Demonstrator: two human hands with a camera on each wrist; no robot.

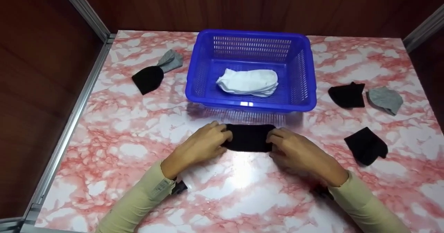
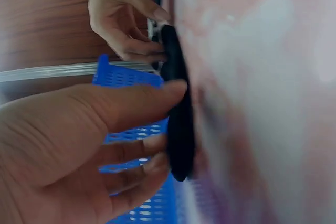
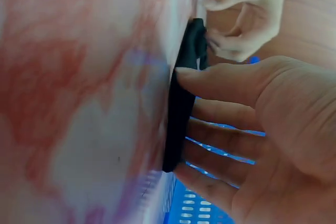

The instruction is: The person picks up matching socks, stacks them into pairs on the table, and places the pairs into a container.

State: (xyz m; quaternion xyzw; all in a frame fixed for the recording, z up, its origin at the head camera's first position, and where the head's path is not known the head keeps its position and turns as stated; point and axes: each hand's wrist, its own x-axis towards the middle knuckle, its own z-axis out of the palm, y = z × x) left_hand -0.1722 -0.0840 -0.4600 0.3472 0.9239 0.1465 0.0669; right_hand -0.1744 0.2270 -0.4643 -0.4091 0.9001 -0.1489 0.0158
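Note:
A black sock [image 1: 249,138] lies stretched lengthwise between both hands, just in front of the blue basket. My left hand [image 1: 208,140] pinches its left end, with the thumb on the near side and the fingers behind, as the left wrist view shows. At the opposite end my right hand [image 1: 290,149] grips the sock between thumb and fingers. Seen from the right wrist, the sock [image 3: 180,114] appears as a thin dark layered strip close over the tabletop. The blue basket [image 1: 250,105] holds a small stack of white socks [image 1: 248,82].
Left of the basket, a black sock [image 1: 149,79] overlaps a grey sock [image 1: 171,61]. To the right lie another black sock [image 1: 347,95], a grey sock [image 1: 385,100] and, nearer, a further black sock [image 1: 366,146]. Brown panels [image 1: 242,7] border the marbled table [image 1: 138,129].

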